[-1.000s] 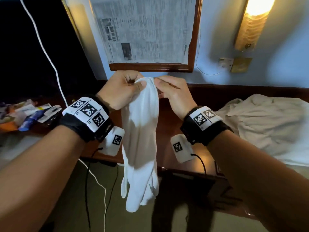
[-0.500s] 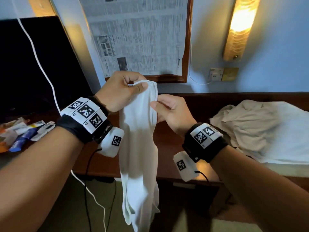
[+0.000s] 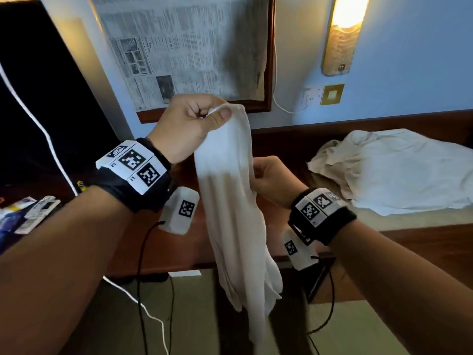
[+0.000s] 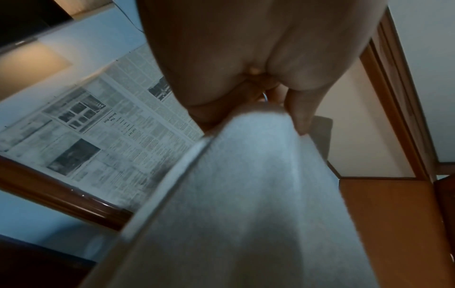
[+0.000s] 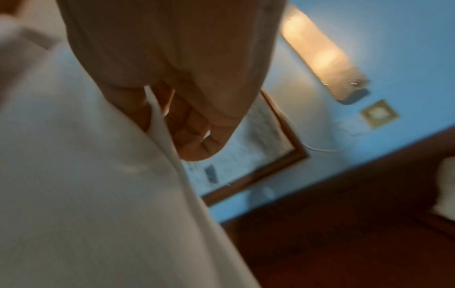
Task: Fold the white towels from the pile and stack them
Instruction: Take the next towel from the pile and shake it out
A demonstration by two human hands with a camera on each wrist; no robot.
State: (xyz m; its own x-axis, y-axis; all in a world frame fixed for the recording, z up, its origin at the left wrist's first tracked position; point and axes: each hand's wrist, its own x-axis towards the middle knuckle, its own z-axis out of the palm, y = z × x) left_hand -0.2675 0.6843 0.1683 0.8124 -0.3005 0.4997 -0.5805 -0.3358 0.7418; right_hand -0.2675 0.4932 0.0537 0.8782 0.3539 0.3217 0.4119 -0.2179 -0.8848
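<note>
A white towel [image 3: 230, 201] hangs in a long bunched strip in front of the wooden desk. My left hand [image 3: 202, 119] pinches its top corner between thumb and curled fingers, held up high. Lower down, my right hand [image 3: 266, 178] grips the towel's right edge, with the hem running between its curled fingers [image 5: 189, 126]. In the left wrist view the towel [image 4: 246, 194] drops from the pinching left hand [image 4: 270, 101]. In the right wrist view the towel [image 5: 86, 185] fills the left side. The pile of white towels [image 3: 399, 172] lies crumpled at the desk's right.
The dark wooden desk [image 3: 276, 147] runs along a blue wall. A framed newspaper [image 3: 186, 47] and a lit wall lamp [image 3: 343, 34] hang above it. A dark screen [image 3: 38, 98] stands at the left, with small packets [image 3: 33, 213] and cables [image 3: 143, 290] nearby.
My right hand has slid from the top corner down along the towel's right edge. My left hand has stayed high with the corner, and the towel hangs longer.
</note>
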